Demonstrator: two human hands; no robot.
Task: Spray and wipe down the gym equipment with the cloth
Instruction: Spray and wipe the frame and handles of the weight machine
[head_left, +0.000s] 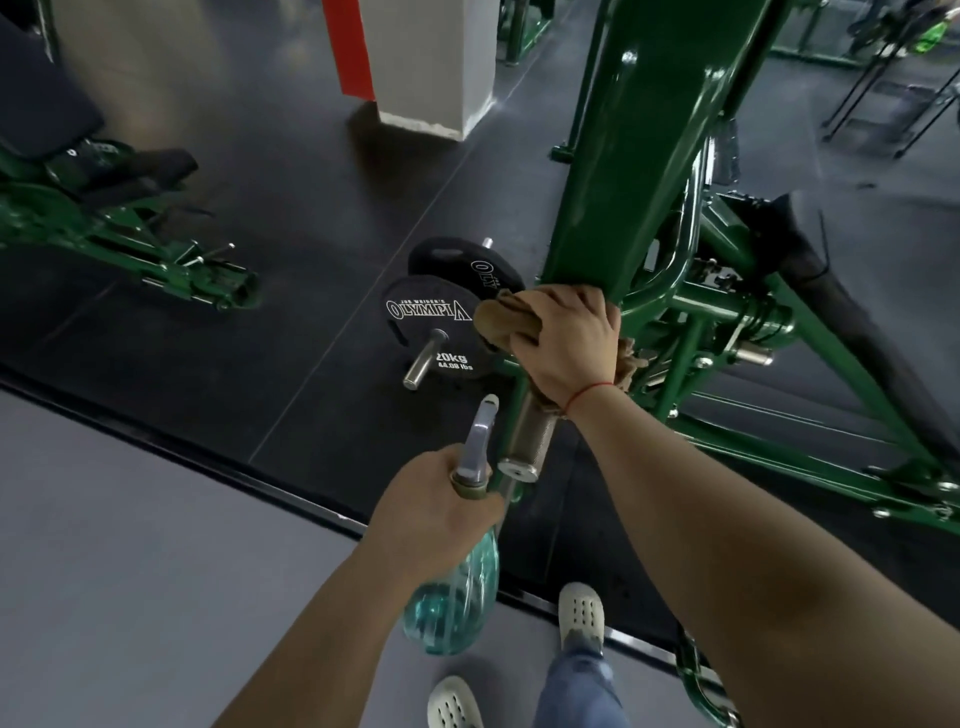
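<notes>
At the lower end of the glossy green steel machine beam (639, 156), R hand (566, 343) grips a bunched brown cloth (506, 319), fingers curled over it, pressing it to the beam. L hand (436, 499), nearer the camera, is wrapped tight round the neck of a clear blue plastic spray bottle (457, 597), grey trigger head up, just beside a knurled steel peg (527, 441). Black 20 kg weight plates (436, 322) sit just left of the cloth, over dark rubber floor (291, 218)

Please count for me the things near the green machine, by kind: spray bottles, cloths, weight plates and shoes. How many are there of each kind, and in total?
spray bottle: 1
cloth: 1
black weight plates: 2
white shoes: 2
Total: 6
</notes>
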